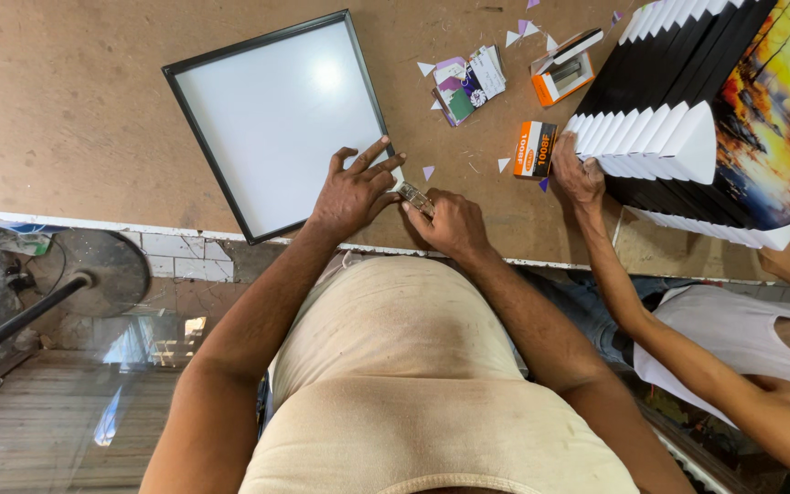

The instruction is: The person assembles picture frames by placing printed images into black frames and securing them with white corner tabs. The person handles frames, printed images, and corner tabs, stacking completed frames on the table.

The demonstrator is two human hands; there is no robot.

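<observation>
Now the left hand (351,192) presses flat, fingers spread, on the black frame (276,123) corner, the right hand (450,222) just beside it, grip closed on a small metal tool (416,198)

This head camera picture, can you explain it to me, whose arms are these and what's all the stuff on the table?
The camera sits on a person's head and looks down, so the two arms rising from the bottom are their own. Their left hand presses on the corner of a black picture frame with a white panel, lying on a brown worktable. Their right hand holds a small metal tool against that corner. A co-worker's hand at the right touches a stack of black frames with white corner protectors. Also lying there: orange boxes, cards and paper scraps.
</observation>
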